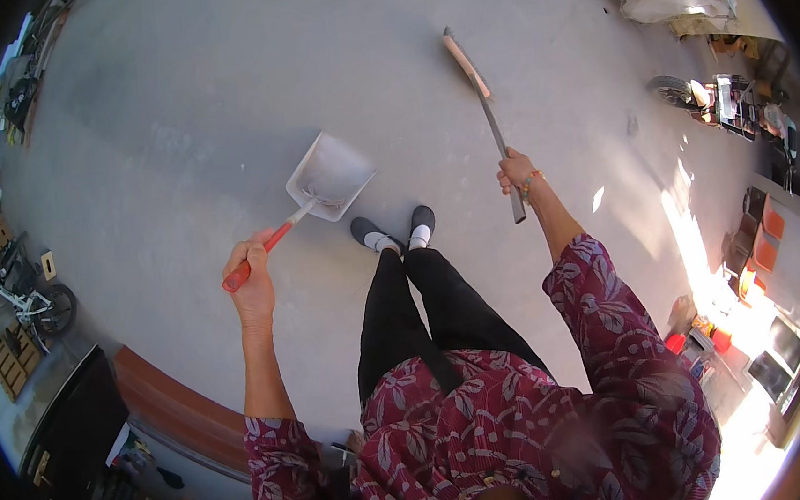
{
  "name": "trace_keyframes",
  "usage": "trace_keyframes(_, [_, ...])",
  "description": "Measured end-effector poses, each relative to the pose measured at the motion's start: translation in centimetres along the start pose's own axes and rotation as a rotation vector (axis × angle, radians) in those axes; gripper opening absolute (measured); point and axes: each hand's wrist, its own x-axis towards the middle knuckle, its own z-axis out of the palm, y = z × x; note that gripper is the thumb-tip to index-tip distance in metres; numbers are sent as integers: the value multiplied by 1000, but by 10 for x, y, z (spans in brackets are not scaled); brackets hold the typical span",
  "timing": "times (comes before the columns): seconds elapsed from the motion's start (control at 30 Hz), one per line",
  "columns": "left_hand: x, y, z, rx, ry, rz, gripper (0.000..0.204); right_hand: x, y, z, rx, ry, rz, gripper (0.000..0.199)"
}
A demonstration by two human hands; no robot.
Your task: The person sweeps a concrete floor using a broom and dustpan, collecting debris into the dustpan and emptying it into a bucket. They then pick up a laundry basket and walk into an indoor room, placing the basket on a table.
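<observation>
My left hand [252, 269] is closed round the red handle of a white dustpan [326, 173]. The pan tilts away from me, in front of and to the left of my feet, with some dark bits visible near its handle end. Whether it touches the floor, I cannot tell. Off to the right, my right hand [519, 173] grips the grey handle of a long hand brush [467, 64]. Its bristled head points away from me, well apart from the dustpan. A beaded bracelet circles my right wrist.
Grey concrete floor [216, 67] spreads around my feet. At the right stand a motorbike [722, 100] and orange chairs [768, 235] beside bright sunlight. A bicycle [33, 302] and wooden pallets [14, 360] are at the left. A long brown-red bench-like piece [172, 395] lies behind my left arm.
</observation>
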Motion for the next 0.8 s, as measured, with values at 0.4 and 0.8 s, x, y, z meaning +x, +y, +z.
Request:
trace_keyframes(0.4, [26,-17,-3,-12,-33,4,22,-107,111,70,-235,-532,242,64])
trace_keyframes(0.8, [7,-5,-64,8,-84,-17,30,-133,105,-77,152,-66,180,30])
